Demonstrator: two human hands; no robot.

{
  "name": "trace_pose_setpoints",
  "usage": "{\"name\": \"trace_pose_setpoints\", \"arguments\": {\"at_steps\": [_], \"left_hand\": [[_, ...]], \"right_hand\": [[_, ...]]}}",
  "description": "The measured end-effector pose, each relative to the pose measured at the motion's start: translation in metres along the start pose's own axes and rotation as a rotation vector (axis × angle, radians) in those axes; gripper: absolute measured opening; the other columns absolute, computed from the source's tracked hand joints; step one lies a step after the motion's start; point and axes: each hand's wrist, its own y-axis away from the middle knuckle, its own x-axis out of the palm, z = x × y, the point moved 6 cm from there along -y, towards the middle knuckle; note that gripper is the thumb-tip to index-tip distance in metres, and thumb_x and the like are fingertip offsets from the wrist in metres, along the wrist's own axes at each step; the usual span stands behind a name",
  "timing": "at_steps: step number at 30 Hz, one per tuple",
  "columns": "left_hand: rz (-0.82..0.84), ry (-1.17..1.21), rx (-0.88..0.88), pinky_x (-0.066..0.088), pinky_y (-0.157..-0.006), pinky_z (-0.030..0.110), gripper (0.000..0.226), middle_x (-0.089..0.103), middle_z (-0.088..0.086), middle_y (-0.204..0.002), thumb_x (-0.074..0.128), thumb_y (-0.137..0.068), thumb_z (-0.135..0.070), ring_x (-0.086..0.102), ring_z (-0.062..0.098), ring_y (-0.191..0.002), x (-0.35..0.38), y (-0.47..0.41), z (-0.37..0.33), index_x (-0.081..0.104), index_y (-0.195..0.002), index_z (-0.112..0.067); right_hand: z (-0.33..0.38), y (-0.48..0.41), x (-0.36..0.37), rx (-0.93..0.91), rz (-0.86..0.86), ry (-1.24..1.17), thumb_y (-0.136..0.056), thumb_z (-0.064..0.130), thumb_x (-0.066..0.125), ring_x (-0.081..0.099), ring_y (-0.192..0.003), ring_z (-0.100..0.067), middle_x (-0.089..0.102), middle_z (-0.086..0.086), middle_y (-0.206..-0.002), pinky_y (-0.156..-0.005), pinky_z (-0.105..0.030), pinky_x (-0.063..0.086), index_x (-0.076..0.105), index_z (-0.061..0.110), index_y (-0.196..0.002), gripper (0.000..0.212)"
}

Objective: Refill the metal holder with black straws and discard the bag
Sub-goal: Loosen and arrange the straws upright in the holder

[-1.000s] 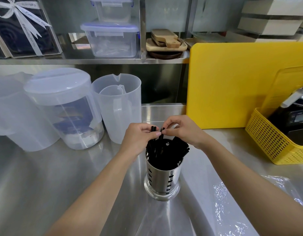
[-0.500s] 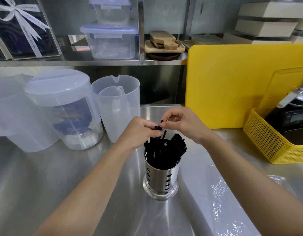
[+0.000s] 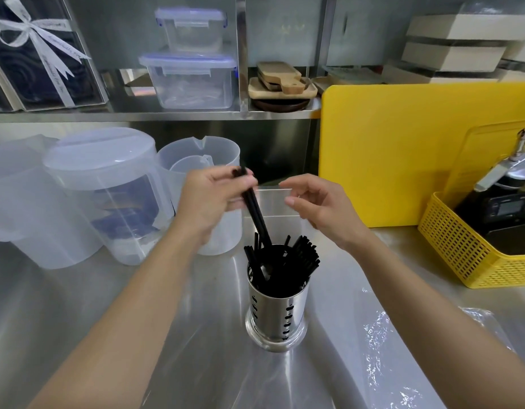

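Note:
A perforated metal holder (image 3: pixel 277 317) stands on the steel counter, packed with black straws (image 3: pixel 305 256). Above it my left hand (image 3: pixel 208 199) pinches a few black straws (image 3: pixel 255 208) near their tops; they slant down into the holder. A thin clear bag (image 3: pixel 274 199) stretches between my hands around those straws. My right hand (image 3: pixel 323 211) pinches the bag's right top corner between thumb and forefinger. Crumpled clear plastic (image 3: pixel 379 343) lies on the counter to the right of the holder, partly under my right forearm.
Translucent lidded pitchers (image 3: pixel 113 187) and an open jug (image 3: pixel 196 160) stand at the left back. A yellow cutting board (image 3: pixel 388 149) leans at the right back, with a yellow basket (image 3: pixel 461 255) holding a dark appliance beside it. A shelf above carries plastic boxes (image 3: pixel 190 81).
Both hands have risen from the holder's rim. The left hand has lifted a few straws upward, and the clear bag is now spread between the hands.

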Motion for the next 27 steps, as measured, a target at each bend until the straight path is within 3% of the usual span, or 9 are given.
{"name": "trace_pose_setpoints", "arguments": {"at_steps": [5, 7, 10, 12, 15, 18, 20, 24, 27], "left_hand": [[-0.227, 0.166, -0.019, 0.058, -0.065, 0.028, 0.007, 0.076, 0.001, -0.076, 0.067, -0.080, -0.011, 0.072, 0.018, -0.082, -0.044, -0.011, -0.019, 0.071, -0.079, -0.016], [-0.289, 0.279, -0.056, 0.058, -0.065, 0.029, 0.005, 0.076, 0.003, -0.076, 0.067, -0.080, -0.010, 0.072, 0.020, -0.083, -0.056, -0.013, -0.016, 0.070, -0.077, -0.013], [-0.315, 0.478, -0.197, 0.057, -0.058, 0.027, 0.006, 0.075, 0.005, -0.071, 0.065, -0.081, -0.007, 0.073, 0.020, -0.080, -0.057, -0.014, 0.003, 0.063, -0.086, -0.007], [-0.309, 0.595, -0.321, 0.057, -0.055, 0.026, 0.009, 0.075, 0.007, -0.069, 0.064, -0.082, -0.004, 0.073, 0.018, -0.075, -0.049, -0.010, 0.020, 0.061, -0.090, -0.004], [-0.258, 0.697, -0.479, 0.056, -0.050, 0.025, 0.003, 0.072, 0.008, -0.060, 0.061, -0.083, -0.002, 0.071, 0.015, -0.060, -0.030, 0.002, 0.041, 0.060, -0.081, -0.003], [-0.226, 0.743, -0.615, 0.056, -0.047, 0.023, 0.007, 0.069, 0.009, -0.053, 0.059, -0.084, 0.000, 0.068, 0.016, -0.050, -0.011, 0.015, 0.054, 0.059, -0.077, -0.001], [-0.158, 0.753, -0.687, 0.057, -0.050, 0.022, 0.008, 0.069, 0.011, -0.054, 0.058, -0.084, -0.001, 0.068, 0.017, -0.048, 0.005, 0.023, 0.058, 0.060, -0.077, 0.002], [-0.014, 0.625, -0.759, 0.058, -0.058, 0.028, 0.016, 0.069, 0.014, -0.064, 0.060, -0.085, -0.012, 0.068, 0.023, -0.059, 0.028, 0.037, 0.062, 0.061, -0.077, 0.002], [-0.171, 0.293, -0.599, 0.053, -0.080, 0.034, 0.015, 0.061, 0.009, -0.078, 0.062, -0.084, -0.018, 0.060, 0.022, -0.077, 0.010, 0.030, 0.067, 0.058, -0.075, -0.008]], "right_hand": [[-0.003, 0.006, -0.008, 0.027, 0.024, 0.066, -0.083, 0.000, 0.062, 0.051, -0.054, -0.005, 0.058, 0.002, -0.072, -0.053, -0.012, 0.043, 0.061, 0.035, -0.100, 0.039], [-0.001, 0.009, -0.005, 0.026, 0.069, 0.114, -0.081, -0.001, 0.063, 0.052, -0.056, -0.004, 0.059, 0.003, -0.074, -0.059, -0.015, 0.046, 0.056, 0.042, -0.105, 0.050], [0.010, 0.014, 0.003, -0.029, 0.129, 0.196, -0.078, 0.002, 0.068, 0.055, -0.068, -0.018, 0.056, 0.001, -0.078, -0.071, -0.028, 0.051, 0.044, 0.052, -0.115, 0.067], [0.022, 0.017, 0.009, -0.086, 0.153, 0.237, -0.075, 0.009, 0.072, 0.057, -0.077, -0.010, 0.058, 0.012, -0.084, -0.077, -0.022, 0.051, 0.040, 0.053, -0.120, 0.070], [0.046, 0.021, 0.012, -0.202, 0.116, 0.226, -0.072, 0.019, 0.074, 0.054, -0.075, -0.003, 0.058, 0.017, -0.085, -0.069, -0.012, 0.044, 0.053, 0.037, -0.118, 0.053], [0.069, 0.024, 0.005, -0.282, -0.003, 0.000, -0.072, 0.016, 0.073, 0.054, -0.061, -0.002, 0.061, 0.009, -0.072, -0.056, -0.009, 0.039, 0.067, 0.021, -0.095, 0.024], [0.077, 0.026, -0.001, -0.308, -0.103, -0.014, -0.076, 0.017, 0.069, 0.053, -0.056, -0.001, 0.061, 0.015, -0.064, -0.053, -0.011, 0.038, 0.067, 0.023, -0.081, 0.008], [0.082, 0.029, -0.012, -0.299, -0.328, 0.181, -0.087, 0.019, 0.055, 0.047, -0.053, -0.003, 0.049, 0.014, -0.055, -0.050, -0.010, 0.034, 0.056, 0.018, -0.075, 0.012], [0.073, 0.028, -0.019, -0.211, -0.306, 0.247, -0.090, 0.019, 0.053, 0.044, -0.055, -0.007, 0.045, 0.007, -0.054, -0.049, -0.012, 0.033, 0.054, 0.007, -0.072, 0.021]]}}
